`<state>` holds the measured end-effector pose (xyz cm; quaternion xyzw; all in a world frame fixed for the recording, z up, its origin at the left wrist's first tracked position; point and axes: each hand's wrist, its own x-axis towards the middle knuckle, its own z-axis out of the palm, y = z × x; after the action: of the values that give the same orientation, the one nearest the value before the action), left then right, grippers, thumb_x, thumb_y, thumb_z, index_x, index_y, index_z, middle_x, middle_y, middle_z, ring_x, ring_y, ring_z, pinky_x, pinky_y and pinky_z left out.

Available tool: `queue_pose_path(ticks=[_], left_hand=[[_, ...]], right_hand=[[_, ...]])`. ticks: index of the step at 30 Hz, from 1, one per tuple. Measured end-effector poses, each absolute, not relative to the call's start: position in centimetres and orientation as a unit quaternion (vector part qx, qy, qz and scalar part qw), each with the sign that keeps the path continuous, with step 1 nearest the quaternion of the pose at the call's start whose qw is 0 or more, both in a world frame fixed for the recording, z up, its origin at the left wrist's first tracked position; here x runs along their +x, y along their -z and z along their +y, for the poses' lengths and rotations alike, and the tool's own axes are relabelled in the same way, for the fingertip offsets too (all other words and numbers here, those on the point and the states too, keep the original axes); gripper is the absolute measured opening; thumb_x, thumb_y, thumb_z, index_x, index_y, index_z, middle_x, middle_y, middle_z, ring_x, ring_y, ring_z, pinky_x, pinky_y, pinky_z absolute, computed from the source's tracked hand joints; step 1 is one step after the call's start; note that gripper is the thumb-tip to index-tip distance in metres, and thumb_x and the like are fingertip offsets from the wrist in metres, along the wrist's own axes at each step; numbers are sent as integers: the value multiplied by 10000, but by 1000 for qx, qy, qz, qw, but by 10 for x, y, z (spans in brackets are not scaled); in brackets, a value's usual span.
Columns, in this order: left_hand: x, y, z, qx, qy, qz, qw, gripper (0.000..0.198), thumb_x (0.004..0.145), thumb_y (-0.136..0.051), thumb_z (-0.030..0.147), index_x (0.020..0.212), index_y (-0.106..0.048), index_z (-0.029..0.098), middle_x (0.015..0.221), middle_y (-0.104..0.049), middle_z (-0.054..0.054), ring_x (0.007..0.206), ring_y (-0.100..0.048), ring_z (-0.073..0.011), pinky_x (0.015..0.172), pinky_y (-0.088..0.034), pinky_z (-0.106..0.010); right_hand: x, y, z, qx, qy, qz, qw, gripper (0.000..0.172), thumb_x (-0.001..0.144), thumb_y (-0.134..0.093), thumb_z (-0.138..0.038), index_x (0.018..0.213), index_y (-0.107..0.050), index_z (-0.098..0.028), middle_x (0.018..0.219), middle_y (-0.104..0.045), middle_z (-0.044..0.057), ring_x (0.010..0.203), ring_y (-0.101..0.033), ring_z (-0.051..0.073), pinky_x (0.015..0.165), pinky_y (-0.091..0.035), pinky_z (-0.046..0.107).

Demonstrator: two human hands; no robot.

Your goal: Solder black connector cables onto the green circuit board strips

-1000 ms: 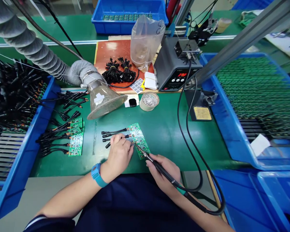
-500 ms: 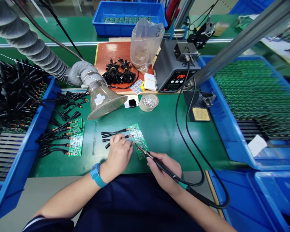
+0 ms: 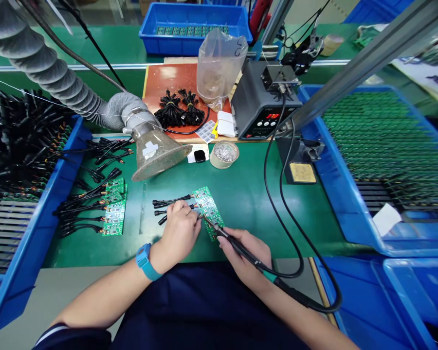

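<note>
Grip of left hand hidden, tip contact of soldering iron too small to tell, hose cut off

Bright, even light leaves pale sheen on the green desk, while the right-hand blue tray looks stretched and soft.

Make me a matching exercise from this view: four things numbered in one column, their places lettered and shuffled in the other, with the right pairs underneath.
Things
1. Soldering iron
2. Blue wristband
3. Clear plastic bag
4. Round tub

Places
A. On the orange-red mat, beside the grey control unit
B. On the green tabletop, to the right of the fume hood
C. Held in the right hand
D. Around the wrist of the left hand

Right pairs
1-C, 2-D, 3-A, 4-B
</note>
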<state>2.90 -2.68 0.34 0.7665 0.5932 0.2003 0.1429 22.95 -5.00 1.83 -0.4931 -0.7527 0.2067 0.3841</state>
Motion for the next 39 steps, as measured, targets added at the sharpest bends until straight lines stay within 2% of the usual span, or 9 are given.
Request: queue_pose_path(ticks=[14, 20, 27, 39], left_hand=[[33, -10, -23, 766, -139, 611, 145, 123, 901, -685, 166, 778, -697, 167, 800, -668, -83, 969, -540, -293, 837, -404, -453], [33, -12, -22, 770, -126, 609, 142, 122, 903, -686, 174, 783, -702, 157, 806, -672, -92, 974, -545, -300, 837, -411, -454], [32, -8, -24, 778, -156, 596, 121, 141, 908, -665, 164, 769, -687, 165, 791, -658, -88, 952, -535, -295, 834, -424, -455], [26, -5, -27, 787, -198, 569, 136, 185, 961, -581, 155, 820, -700, 171, 836, -642, -88, 993, -523, -282, 903, -431, -449]], right_hand=[[232, -18, -51, -479, -185, -758, 403, 95, 979, -667, -239, 1054, -681, -184, 782, -769, 25, 666, -748, 164, 689, -617, 264], [235, -17, -49, -484, -171, -753, 412, 102, 972, -672, -237, 1059, -678, -185, 778, -779, 34, 703, -767, 186, 730, -630, 288], [232, -18, -50, -478, -195, -757, 400, 89, 976, -659, -233, 1053, -671, -191, 771, -763, 21, 665, -750, 167, 662, -610, 268], [227, -19, -49, -489, -206, -747, 400, 98, 974, -673, -268, 1044, -692, -203, 823, -776, 26, 670, -754, 169, 692, -639, 282]])
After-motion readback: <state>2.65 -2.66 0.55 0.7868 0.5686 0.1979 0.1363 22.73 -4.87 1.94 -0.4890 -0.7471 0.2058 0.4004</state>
